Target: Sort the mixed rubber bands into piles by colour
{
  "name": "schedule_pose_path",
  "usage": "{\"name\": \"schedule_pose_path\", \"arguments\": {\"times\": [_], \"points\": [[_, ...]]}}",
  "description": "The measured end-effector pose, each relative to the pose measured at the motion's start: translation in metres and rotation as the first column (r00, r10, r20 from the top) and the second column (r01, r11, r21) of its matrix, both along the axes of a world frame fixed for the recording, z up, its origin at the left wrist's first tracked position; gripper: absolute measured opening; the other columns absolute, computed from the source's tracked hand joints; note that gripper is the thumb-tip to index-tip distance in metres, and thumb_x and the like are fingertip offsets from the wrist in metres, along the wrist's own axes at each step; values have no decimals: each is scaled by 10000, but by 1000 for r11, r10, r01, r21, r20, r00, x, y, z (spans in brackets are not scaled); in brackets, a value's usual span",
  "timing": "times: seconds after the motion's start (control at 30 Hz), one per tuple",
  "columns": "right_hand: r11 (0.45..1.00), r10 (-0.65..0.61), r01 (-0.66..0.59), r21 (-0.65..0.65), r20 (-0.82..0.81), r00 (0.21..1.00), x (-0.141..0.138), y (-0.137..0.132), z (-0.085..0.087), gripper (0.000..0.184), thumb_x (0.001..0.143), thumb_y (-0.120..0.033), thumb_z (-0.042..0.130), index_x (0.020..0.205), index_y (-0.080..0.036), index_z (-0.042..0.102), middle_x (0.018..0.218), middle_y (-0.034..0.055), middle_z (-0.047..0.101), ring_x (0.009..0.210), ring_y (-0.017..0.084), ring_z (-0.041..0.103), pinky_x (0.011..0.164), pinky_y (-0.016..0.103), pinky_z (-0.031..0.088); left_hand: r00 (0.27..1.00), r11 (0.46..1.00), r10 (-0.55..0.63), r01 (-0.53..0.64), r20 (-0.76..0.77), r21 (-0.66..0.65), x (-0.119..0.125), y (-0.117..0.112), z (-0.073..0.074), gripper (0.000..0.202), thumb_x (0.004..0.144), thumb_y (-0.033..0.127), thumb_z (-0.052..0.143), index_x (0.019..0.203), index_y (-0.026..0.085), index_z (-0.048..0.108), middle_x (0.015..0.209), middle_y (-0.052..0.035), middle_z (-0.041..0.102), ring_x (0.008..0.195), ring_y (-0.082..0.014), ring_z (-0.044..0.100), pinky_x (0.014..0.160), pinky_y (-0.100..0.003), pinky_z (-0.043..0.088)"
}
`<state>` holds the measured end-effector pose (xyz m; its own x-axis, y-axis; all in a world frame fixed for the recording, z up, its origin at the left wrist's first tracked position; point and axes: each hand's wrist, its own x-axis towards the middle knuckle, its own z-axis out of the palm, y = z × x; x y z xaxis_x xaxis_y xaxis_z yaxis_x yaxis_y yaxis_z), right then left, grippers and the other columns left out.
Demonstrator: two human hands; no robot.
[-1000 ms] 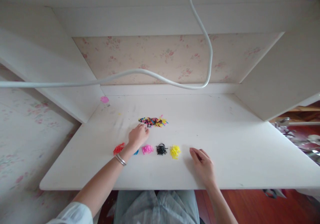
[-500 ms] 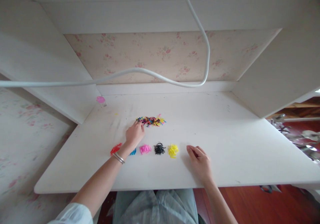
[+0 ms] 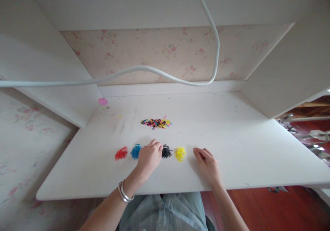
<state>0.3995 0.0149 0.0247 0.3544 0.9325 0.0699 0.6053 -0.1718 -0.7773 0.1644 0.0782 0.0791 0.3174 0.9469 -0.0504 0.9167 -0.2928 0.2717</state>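
Nearest me, two silver bangles sit on my left wrist at the front edge of the white counter. My left hand lies knuckles-up on the counter with the fingers bunched together and curled down. I cannot tell what they pinch, as the fingertips are hidden under the hand. It sits in a row of small sorted heaps (short plastic bits, too small to make out), between the blue pile, just beside it on the left, and the black pile, touching its right. The red pile ends the row on the left and the yellow pile on the right. My right hand rests on the counter near the yellow pile, fingers loosely bent, holding nothing. Further back, apart from the row, lies the mixed pile of all colours. A pink blob sits at the back-left corner. A white cable hangs across in front of the floral back panel.
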Motion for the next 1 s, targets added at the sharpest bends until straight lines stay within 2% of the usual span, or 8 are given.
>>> {"name": "schedule_pose_path", "arguments": {"times": [0.23,0.5,0.6,0.7,0.8,0.9,1.0], "points": [[1000,-10,10,12,-2,1000,-1,0,1,523,875,-589,382,878,-194,724,737,49,620,600,144,531,584,250,398,999,999,-14,12,-41,-41,8,0,-2,326,932,338,347,880,239,653,914,-39,635,751,-133,624,647,-241,406],[1000,6,-6,-8,6,1000,-2,-1,-2,473,882,-558,405,886,-207,722,761,41,624,615,139,528,592,242,396,992,999,15,-19,125,30,-17,-11,5,276,923,312,380,885,250,646,892,-21,653,739,-121,616,632,-220,406],[1000,20,-20,-16,-7,1000,-2,-1,-4,465,876,-558,416,887,-208,722,744,38,619,608,142,523,586,246,393,972,995,25,-47,235,90,-31,-18,3,275,922,305,381,903,235,646,887,-34,666,756,-127,617,682,-228,439],[1000,16,-16,-21,-37,999,0,2,-3,472,858,-575,431,877,-205,723,734,37,623,612,149,534,584,252,402,934,981,36,-101,355,166,-52,-29,-5,268,916,316,404,965,217,648,913,-58,677,795,-141,623,725,-245,467],[998,52,-53,-34,-28,998,-1,12,2,457,854,-566,435,861,-211,723,742,36,632,612,151,539,583,257,411,891,953,88,-205,446,222,-80,-42,-18,233,893,335,466,972,206,642,882,-54,685,735,-132,626,662,-229,479],[990,135,-134,-32,49,990,-8,30,12,419,871,-521,421,849,-227,718,750,30,635,601,143,535,590,255,416,845,913,135,-309,518,266,-109,-52,-33,204,873,338,506,955,211,643,930,-51,692,766,-136,641,672,-225,491],[976,219,-218,-23,138,966,-22,56,23,347,884,-440,429,865,-244,715,785,17,646,637,135,558,631,242,420,800,881,227,-411,556,233,-133,-56,-45,209,861,365,523,930,209,644,873,-37,693,702,-129,630,634,-221,486]]}}
